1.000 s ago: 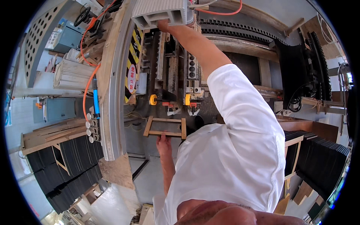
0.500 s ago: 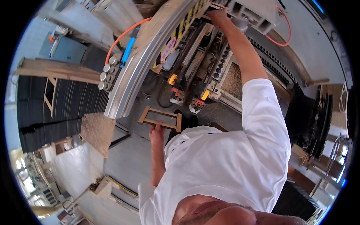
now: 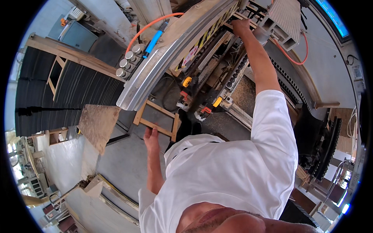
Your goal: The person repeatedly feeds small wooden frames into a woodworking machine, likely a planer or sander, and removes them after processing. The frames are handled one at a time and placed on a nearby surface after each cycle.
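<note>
My left hand (image 3: 151,139) is closed on the near bar of a small rectangular wooden frame (image 3: 158,125), held low near my legs. The frame has two long bars and two shorter end pieces around an open middle. My right arm reaches far out into a machine, where my right hand (image 3: 241,28) is bent downward among narrow light wooden strips (image 3: 229,26). Its fingertips are hidden, so what they grip cannot be made out. Below that hand, dark machine rails (image 3: 223,52) run toward me, with yellow knobs (image 3: 187,81) at their near ends.
A curved metal-edged beam (image 3: 136,87) stands left of the rails, carrying an orange hose (image 3: 149,26). Stacked dark boards (image 3: 85,83) and a chipboard sheet (image 3: 97,124) are on the left. Sawdust covers a machine bed (image 3: 244,93). A grey metal block (image 3: 283,23) hangs near my right hand.
My left hand and the wooden frame have shifted slightly left and nearer to me. My right hand stays at the far part of the machine; the whole view has turned a little.
</note>
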The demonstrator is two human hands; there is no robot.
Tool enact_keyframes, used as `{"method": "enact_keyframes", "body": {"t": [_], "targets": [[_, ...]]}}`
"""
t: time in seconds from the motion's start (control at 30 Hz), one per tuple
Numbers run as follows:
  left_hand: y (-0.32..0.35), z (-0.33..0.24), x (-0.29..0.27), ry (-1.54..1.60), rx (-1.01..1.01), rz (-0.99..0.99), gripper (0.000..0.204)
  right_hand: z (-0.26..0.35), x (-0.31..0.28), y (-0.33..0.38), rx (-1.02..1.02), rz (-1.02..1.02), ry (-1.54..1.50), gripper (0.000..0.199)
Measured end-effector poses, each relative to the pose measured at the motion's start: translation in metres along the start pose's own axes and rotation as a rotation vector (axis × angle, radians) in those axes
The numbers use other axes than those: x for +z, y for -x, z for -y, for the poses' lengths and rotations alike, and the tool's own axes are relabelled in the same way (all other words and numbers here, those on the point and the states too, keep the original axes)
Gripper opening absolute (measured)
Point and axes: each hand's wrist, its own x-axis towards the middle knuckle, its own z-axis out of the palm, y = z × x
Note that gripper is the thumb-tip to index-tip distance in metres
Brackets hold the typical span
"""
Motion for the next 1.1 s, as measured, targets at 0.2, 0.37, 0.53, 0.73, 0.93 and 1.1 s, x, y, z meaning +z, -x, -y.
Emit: {"method": "enact_keyframes", "body": {"t": [0.2,0.37,0.53,0.73,0.93,1.1], "targets": [[0.039,-0.085,-0.027,0.029,0.314,0.028,0.034,0.001,-0.005,0.003,0.094,0.074,0.001,0.058],[0.058,-0.162,-0.097,0.056,0.546,0.004,0.04,0.01,-0.024,0.018,0.102,0.045,0.006,0.036],[0.054,-0.259,-0.164,0.281,0.695,-0.146,0.05,0.029,-0.042,0.074,-0.021,-0.443,-0.313,0.03],[-0.049,-0.365,-0.277,0.565,0.73,-0.052,0.036,0.147,-0.112,0.258,-0.262,-0.499,-0.884,0.03],[-0.176,-0.446,-0.308,0.467,0.547,0.049,0.032,0.239,-0.078,0.341,-0.32,-0.294,-1.053,0.029],[-0.259,-0.455,-0.283,0.224,0.434,0.074,0.029,0.288,-0.038,0.378,-0.17,-0.103,-1.083,0.029]]}}
